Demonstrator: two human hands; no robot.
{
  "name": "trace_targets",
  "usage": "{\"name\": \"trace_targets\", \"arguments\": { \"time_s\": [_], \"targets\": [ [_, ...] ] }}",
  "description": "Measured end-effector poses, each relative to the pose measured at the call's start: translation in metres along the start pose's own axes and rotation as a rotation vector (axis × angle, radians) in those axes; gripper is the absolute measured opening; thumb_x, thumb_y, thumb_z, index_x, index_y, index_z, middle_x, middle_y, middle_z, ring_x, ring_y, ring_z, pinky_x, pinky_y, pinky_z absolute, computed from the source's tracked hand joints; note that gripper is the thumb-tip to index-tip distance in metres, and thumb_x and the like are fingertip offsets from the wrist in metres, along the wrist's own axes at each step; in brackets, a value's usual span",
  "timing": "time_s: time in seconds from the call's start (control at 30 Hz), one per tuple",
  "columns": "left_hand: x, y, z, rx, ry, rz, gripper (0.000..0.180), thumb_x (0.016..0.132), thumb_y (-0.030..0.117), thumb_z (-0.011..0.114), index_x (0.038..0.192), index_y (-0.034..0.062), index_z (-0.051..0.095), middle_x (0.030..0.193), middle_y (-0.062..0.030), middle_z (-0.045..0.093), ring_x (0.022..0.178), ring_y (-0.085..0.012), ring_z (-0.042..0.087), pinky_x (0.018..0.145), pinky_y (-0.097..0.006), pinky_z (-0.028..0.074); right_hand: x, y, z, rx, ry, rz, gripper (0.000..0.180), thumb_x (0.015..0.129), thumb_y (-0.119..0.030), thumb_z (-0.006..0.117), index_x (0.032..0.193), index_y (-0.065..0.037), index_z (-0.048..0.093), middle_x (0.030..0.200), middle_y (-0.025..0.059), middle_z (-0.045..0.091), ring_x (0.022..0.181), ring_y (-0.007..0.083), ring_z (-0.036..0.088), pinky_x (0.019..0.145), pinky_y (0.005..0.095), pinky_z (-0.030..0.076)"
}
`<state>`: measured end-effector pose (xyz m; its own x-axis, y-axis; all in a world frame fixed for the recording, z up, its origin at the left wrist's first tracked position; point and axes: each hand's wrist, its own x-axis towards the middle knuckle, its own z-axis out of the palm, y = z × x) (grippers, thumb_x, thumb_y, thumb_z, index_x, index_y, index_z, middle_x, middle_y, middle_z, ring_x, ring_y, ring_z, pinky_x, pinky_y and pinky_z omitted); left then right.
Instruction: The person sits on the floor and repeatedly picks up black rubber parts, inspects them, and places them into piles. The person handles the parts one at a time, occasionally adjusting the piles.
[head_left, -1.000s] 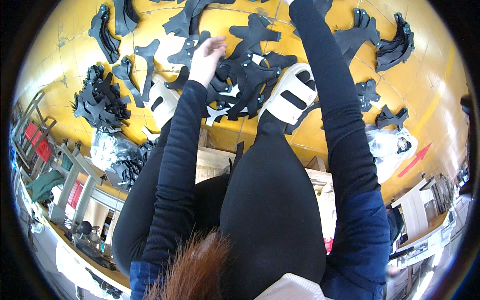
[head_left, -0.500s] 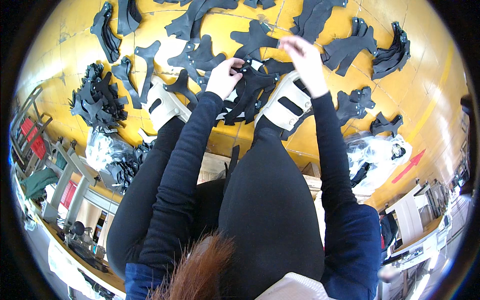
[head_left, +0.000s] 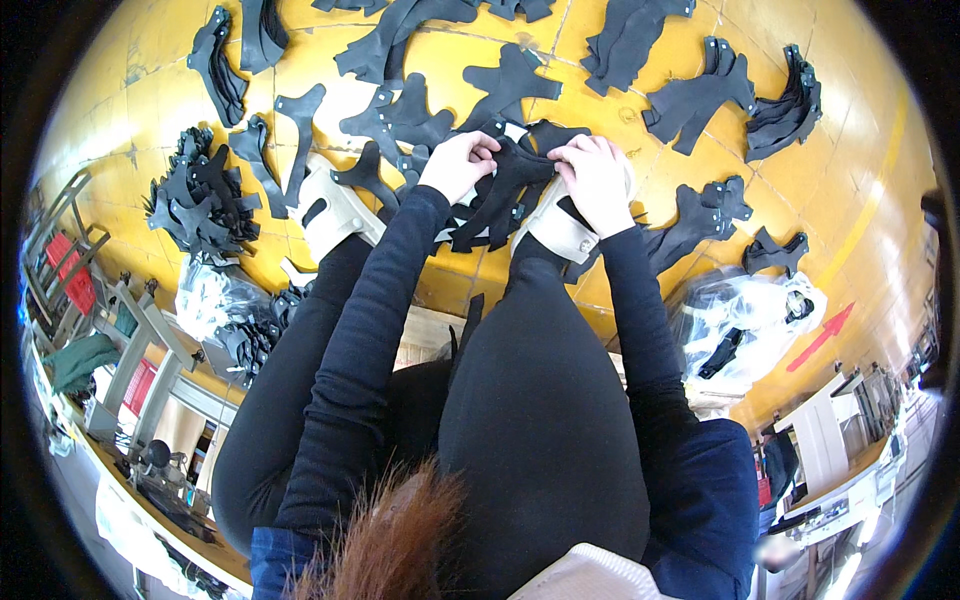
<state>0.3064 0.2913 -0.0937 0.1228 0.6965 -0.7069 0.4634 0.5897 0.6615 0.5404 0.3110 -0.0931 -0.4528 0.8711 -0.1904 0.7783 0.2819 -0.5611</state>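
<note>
Between my feet, a black Y-shaped cut piece (head_left: 517, 178), thin like leather or fabric, is stretched by its upper edge between both hands. My left hand (head_left: 460, 167) pinches its left corner, fingers closed. My right hand (head_left: 594, 182) pinches its right corner, thumb and fingertips together, just over my right sandal (head_left: 556, 226). Under the piece lie more black pieces and some white material, mostly covered. Close by on the floor is another black branched piece (head_left: 512, 82), with a similar piece (head_left: 412, 112) near my left hand.
Stacks of black pieces (head_left: 705, 92) lie spread over the yellow tiled floor (head_left: 640, 130). A heap of pieces (head_left: 200, 195) sits at left. Clear plastic bags with black pieces stand at left (head_left: 212, 300) and right (head_left: 745, 320). My left sandal (head_left: 335, 215) is beside loose pieces.
My right hand has come down and left from above the pieces and taken hold of the black piece's right corner. My left hand has shifted slightly right and stays on the piece.
</note>
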Motion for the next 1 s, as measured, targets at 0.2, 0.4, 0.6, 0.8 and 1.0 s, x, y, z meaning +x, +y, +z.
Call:
{"name": "trace_targets", "arguments": {
  "time_s": [0.2,0.4,0.6,0.8,1.0],
  "targets": [
    [-0.002,-0.003,0.012,-0.040,0.110,0.029,0.036,0.076,0.005,0.072,0.110,0.0043,0.060,0.091,-0.0041,0.058,0.076,-0.0128,0.056,0.075,-0.026,0.049,0.001,-0.001,-0.007,0.138,-0.005,-0.029,0.010,0.080,-0.015,0.065,0.090,-0.015,0.067,0.086,0.0003,0.062,0.089,0.0203,0.058,0.098,0.0393,0.038],
    [0.001,-0.005,0.007,-0.044,0.063,0.029,0.029,0.078,0.008,0.074,0.100,0.0023,0.057,0.089,-0.0040,0.059,0.078,-0.0120,0.056,0.076,-0.027,0.049,0.006,-0.014,-0.028,0.281,-0.193,0.022,0.007,0.084,-0.014,0.062,0.090,-0.014,0.065,0.079,0.0026,0.064,0.085,0.0210,0.062,0.103,0.0421,0.036],
    [0.000,0.001,-0.005,-0.070,-0.075,-0.023,0.019,0.079,0.011,0.074,0.083,0.0043,0.056,0.076,0.0004,0.060,0.072,-0.0084,0.056,0.069,-0.024,0.047,0.007,-0.006,-0.023,0.314,-0.027,0.046,0.008,0.083,-0.011,0.063,0.090,-0.011,0.066,0.071,0.0055,0.060,0.069,0.0229,0.056,0.074,0.0361,0.044],
    [-0.002,-0.009,0.005,-0.085,-0.154,-0.025,0.022,0.077,0.008,0.073,0.092,0.0035,0.057,0.071,-0.0034,0.061,0.069,-0.0131,0.059,0.068,-0.027,0.049,0.013,0.010,-0.023,0.278,0.106,0.113,0.011,0.084,-0.009,0.062,0.094,-0.006,0.065,0.079,0.0103,0.064,0.075,0.0259,0.060,0.074,0.0363,0.046],
    [-0.002,0.002,0.009,0.048,0.104,0.099,0.028,0.077,0.005,0.068,0.104,0.0042,0.059,0.086,-0.0086,0.064,0.078,-0.0224,0.062,0.077,-0.034,0.050,0.010,0.017,-0.027,0.198,0.045,0.143,0.010,0.084,-0.009,0.062,0.093,-0.006,0.064,0.083,0.0106,0.066,0.079,0.0270,0.062,0.075,0.0373,0.048]
  ]
}}
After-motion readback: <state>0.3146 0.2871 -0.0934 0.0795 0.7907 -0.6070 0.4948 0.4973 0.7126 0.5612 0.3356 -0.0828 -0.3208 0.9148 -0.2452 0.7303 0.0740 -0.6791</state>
